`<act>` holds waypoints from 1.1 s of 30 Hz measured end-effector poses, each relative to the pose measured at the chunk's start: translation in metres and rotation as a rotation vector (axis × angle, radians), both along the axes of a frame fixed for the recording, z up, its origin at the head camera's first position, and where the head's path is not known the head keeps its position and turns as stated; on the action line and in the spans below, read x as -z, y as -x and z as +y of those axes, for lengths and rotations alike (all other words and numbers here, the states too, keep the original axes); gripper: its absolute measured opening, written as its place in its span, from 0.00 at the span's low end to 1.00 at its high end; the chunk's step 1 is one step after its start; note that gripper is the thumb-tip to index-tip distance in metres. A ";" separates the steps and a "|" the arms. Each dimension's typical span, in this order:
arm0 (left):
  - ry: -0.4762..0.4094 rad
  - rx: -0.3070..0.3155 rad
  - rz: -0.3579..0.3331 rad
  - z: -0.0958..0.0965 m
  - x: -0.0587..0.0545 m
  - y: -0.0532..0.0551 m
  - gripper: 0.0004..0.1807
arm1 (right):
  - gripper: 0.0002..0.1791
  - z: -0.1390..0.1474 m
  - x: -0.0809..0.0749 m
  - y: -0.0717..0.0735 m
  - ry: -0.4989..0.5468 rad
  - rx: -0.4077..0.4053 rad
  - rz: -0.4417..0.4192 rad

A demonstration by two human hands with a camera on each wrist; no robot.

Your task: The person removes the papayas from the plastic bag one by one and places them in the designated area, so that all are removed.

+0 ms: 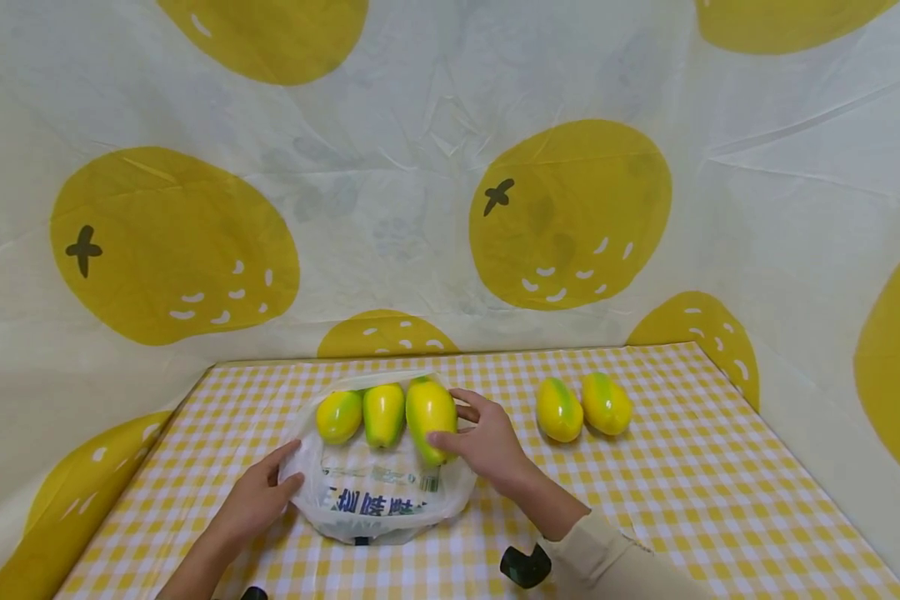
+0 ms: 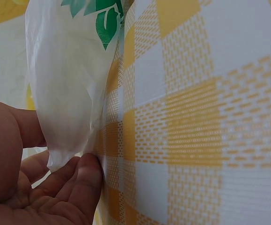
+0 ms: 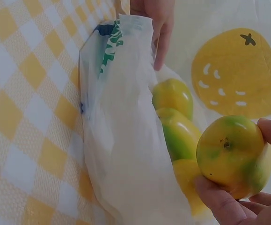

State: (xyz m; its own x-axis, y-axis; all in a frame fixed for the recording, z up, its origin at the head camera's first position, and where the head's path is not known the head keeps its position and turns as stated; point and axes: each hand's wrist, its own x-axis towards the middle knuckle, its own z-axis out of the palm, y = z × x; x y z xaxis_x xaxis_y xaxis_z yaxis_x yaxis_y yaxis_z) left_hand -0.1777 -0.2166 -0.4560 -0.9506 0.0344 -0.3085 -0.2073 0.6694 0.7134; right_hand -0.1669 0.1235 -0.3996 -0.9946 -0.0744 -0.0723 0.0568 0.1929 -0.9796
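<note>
A white plastic bag [image 1: 378,525] with blue and green print lies on the table, its mouth spread open. Yellow-green papayas, among them a left one [image 1: 339,417] and a middle one [image 1: 384,415], sit in a row inside it. My left hand [image 1: 258,496] holds the bag's left edge; in the left wrist view the bag [image 2: 65,93] runs between thumb and fingers. With thumb and fingers my right hand [image 1: 491,442] grips a papaya [image 1: 431,412] at the bag's right side. That held papaya [image 3: 233,157] partly covers another yellow fruit [image 3: 186,183] in the right wrist view.
Two more papayas lie side by side on the right, a nearer one [image 1: 559,410] and another [image 1: 606,404]. The table has a yellow-and-white checked cloth [image 1: 690,492]. Behind it hangs a fruit-printed sheet [image 1: 390,208].
</note>
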 end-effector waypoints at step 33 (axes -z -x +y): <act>0.020 0.000 0.016 0.002 -0.002 -0.001 0.37 | 0.41 0.040 -0.002 0.014 -0.063 0.125 -0.009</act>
State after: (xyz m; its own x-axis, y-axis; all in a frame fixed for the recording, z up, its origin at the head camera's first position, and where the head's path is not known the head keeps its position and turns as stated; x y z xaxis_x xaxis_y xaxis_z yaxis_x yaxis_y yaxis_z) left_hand -0.1762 -0.2144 -0.4540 -0.9556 0.0279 -0.2935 -0.1960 0.6836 0.7030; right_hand -0.1813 0.1637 -0.3980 -0.9951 0.0552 -0.0822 0.0933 0.2450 -0.9650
